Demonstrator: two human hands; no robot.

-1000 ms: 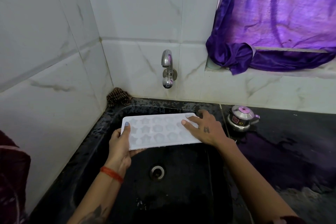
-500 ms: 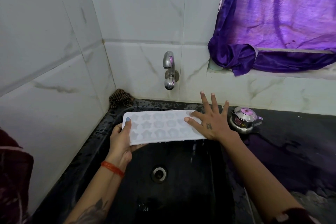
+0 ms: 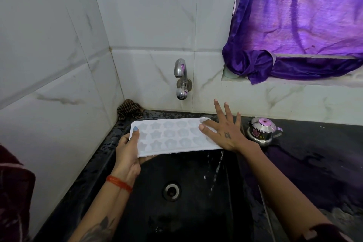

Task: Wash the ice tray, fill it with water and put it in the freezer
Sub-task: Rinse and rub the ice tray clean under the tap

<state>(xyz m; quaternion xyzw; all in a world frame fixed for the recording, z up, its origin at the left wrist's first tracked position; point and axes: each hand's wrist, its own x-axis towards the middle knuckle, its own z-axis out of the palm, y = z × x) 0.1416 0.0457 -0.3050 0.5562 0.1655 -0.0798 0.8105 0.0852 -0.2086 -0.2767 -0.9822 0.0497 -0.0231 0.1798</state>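
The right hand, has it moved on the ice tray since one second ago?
Yes. The right hand has slid off the ice tray toward the small steel kettle, fingers spread.

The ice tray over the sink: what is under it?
Under the tray lie the black sink and its drain; water runs off the tray's right end. The left hand grips it; fingers beneath and the sink's back are hidden.
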